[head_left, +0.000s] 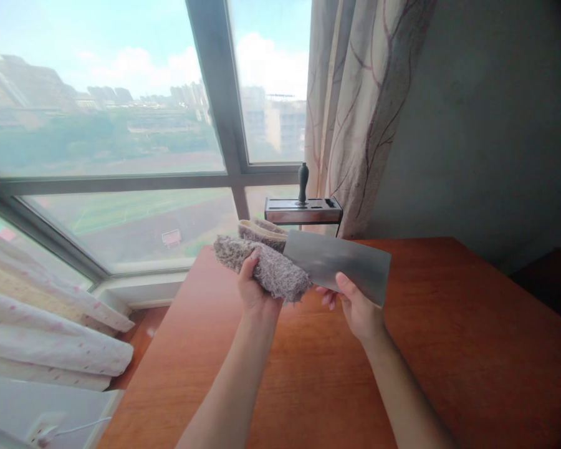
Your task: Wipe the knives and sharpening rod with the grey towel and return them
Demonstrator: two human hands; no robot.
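My left hand [255, 290] grips a grey fluffy cloth [266, 265], folded over the left end of a broad steel cleaver blade [341, 265]. My right hand [355, 305] holds the cleaver from below, thumb on the flat of the blade, with the handle hidden in the palm. Both are held in the air above a reddish wooden table [449, 349]. A beige layer of the cloth [262, 229] shows behind the blade.
A steel knife block [303, 211] with one dark handle [303, 182] sticking up stands at the table's far edge by the window. A patterned curtain [355, 112] hangs at the right of it. White bedding [51, 330] lies at the left.
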